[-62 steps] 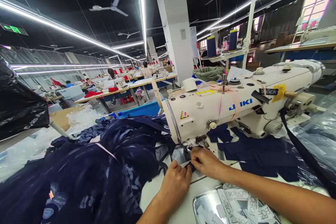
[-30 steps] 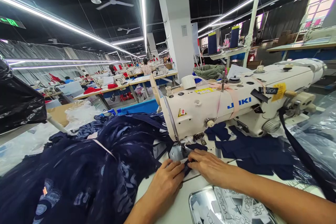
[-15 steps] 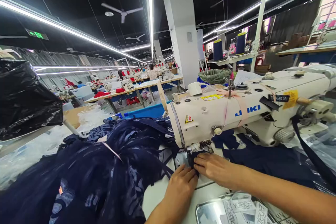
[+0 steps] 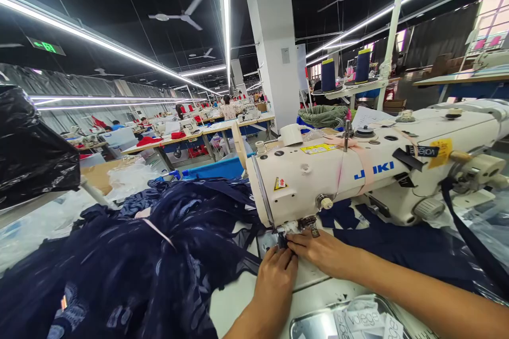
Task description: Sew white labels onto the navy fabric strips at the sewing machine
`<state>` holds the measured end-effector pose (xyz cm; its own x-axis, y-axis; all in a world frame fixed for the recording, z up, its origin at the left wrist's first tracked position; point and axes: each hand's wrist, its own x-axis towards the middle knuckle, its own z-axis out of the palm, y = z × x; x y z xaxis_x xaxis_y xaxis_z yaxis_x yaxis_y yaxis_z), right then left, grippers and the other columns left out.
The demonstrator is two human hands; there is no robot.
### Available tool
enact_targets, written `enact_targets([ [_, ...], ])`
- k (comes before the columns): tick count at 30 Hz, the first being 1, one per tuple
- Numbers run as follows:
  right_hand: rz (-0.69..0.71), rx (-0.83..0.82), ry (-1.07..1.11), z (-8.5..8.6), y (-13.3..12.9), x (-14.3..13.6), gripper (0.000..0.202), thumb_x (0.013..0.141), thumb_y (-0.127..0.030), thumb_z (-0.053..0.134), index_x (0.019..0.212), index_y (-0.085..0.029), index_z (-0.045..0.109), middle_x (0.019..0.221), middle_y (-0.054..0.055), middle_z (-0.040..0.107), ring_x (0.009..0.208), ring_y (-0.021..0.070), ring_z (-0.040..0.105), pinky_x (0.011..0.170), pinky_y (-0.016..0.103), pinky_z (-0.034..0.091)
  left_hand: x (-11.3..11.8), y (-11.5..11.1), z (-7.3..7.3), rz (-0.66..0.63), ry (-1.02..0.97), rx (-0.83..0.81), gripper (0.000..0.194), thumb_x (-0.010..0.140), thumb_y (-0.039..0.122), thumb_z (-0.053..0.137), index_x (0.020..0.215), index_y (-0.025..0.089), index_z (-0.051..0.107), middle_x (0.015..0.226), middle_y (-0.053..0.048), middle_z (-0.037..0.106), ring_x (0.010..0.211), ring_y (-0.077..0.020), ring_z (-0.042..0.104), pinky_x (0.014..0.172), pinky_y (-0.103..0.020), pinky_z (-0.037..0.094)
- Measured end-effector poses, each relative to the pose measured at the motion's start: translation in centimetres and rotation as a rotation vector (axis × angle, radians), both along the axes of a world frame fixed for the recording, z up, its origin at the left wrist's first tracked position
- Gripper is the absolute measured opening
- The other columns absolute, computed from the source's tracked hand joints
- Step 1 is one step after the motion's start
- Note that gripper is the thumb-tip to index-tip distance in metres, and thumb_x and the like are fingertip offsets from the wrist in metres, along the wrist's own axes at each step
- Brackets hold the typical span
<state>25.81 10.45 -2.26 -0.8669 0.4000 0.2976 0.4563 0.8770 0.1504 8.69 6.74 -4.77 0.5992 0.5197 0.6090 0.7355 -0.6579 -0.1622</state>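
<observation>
While the tray (image 4: pixel 314 323) of white labels (image 4: pixel 363 318) sits at the front of the table (image 4: pixel 234 296), probably to keep them in easy reach, 2 hands meet beyond it, at the needle end of the machine (image 4: pixel 310 180). The left hand (image 4: pixel 276 278) comes in from the front, its fingers bent and close together, tips down at the near edge of the steel plate (image 4: pixel 264 244). The right hand (image 4: pixel 320 251) reaches across from the side, fingers stretched toward the same spot. Neither is fisted; whether they pinch something or only press, I cannot tell, since the hands hide their own undersides. Coming from 2 directions would suit holding small work flat. Of that work just a dark patch (image 4: pixel 282 241) shows by the fingertips, at the needle; cloth or metal is unclear.

Left of the machine lies a navy pile (image 4: pixel 131 265), a pale tie (image 4: pixel 159 233) across it, seemingly to keep it bundled. Navy strips (image 4: pixel 405 249) lie beyond the right forearm, perhaps to stay handy. Farther back, 2 spools (image 4: pixel 328 77) stand raised, likely so thread can run down freely. Past them are a column (image 4: pixel 274 47) and more workbenches (image 4: pixel 217 126).
</observation>
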Motion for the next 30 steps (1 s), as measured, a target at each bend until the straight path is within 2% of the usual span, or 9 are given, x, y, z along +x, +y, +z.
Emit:
enact_targets([
  [8,-0.023,0.012,-0.009,-0.2,0.1,-0.1,0.040,0.071,0.002,0.043,0.109,-0.003,0.055,0.110,0.019,0.058,0.100,0.0246,0.056,0.086,0.038,0.044,0.2,0.1,-0.1,0.031,0.012,0.000,0.034,0.069,-0.006,0.040,0.089,0.013,0.059,0.086,-0.007,0.068,0.079,-0.0177,0.063,0.078,-0.033,0.051],
  [14,-0.026,-0.007,0.010,-0.3,0.4,-0.1,0.043,0.072,0.001,0.042,0.113,-0.004,0.052,0.113,0.019,0.057,0.106,0.0249,0.052,0.087,0.039,0.043,0.6,0.2,0.4,0.074,0.038,0.004,0.032,0.070,-0.006,0.040,0.086,0.013,0.059,0.085,-0.007,0.068,0.076,-0.0176,0.063,0.076,-0.034,0.050],
  [21,-0.075,0.057,-0.019,-0.2,0.5,-0.3,0.042,0.071,0.002,0.043,0.111,-0.006,0.054,0.107,0.016,0.061,0.093,0.0253,0.058,0.081,0.037,0.046,1.2,0.4,0.7,0.109,0.071,0.107,0.025,0.070,-0.004,0.042,0.079,0.010,0.060,0.076,-0.007,0.067,0.068,-0.0167,0.062,0.074,-0.033,0.049],
  [30,-0.099,0.079,-0.008,-0.1,0.6,-0.5,0.034,0.073,-0.001,0.045,0.104,-0.009,0.057,0.099,0.017,0.062,0.086,0.0254,0.059,0.076,0.038,0.045,1.1,0.8,0.2,0.137,0.059,0.155,0.026,0.070,-0.004,0.042,0.083,0.009,0.060,0.076,-0.008,0.068,0.066,-0.0172,0.063,0.075,-0.035,0.047],
])
